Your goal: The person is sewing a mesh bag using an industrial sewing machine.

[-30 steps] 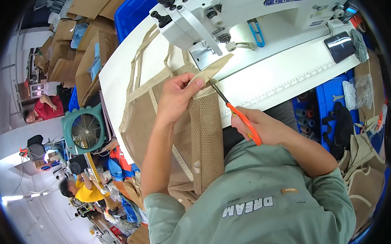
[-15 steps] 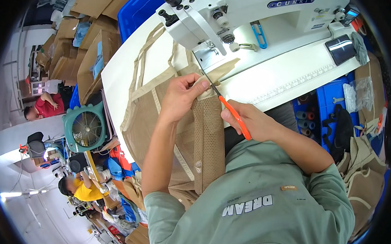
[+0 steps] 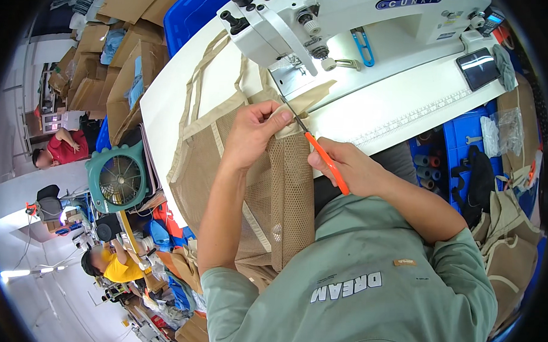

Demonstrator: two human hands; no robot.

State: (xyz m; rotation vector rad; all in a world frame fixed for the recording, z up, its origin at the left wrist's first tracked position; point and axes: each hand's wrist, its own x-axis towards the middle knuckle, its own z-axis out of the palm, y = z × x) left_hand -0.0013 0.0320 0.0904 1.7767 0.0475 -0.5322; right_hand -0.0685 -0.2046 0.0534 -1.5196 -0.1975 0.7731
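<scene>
My left hand (image 3: 257, 125) pinches the folded beige binding at the top of a beige mesh fabric piece (image 3: 220, 169), which has straps lying on the white table (image 3: 161, 107) and hangs over its front edge. My right hand (image 3: 346, 167) grips orange-handled scissors (image 3: 323, 159). Their blades lie at the binding just beside my left thumb, pointing up toward the needle area of the white sewing machine (image 3: 352, 8); whether they are cutting is not clear. A flat beige fabric end (image 3: 318, 91) sticks out to the right beyond my fingers.
Blue snips (image 3: 363, 47), a phone (image 3: 478, 68) and a printed ruler lie along the machine bed and table. A blue bin of spools (image 3: 455, 153) sits right, a green fan (image 3: 118, 179) left. Cardboard boxes and two co-workers, in red (image 3: 66, 147) and yellow (image 3: 120, 265), are at left.
My right hand and the scissors have moved up and left; the blades now reach farther past the binding by my left thumb. Little differs from half a second ago.
</scene>
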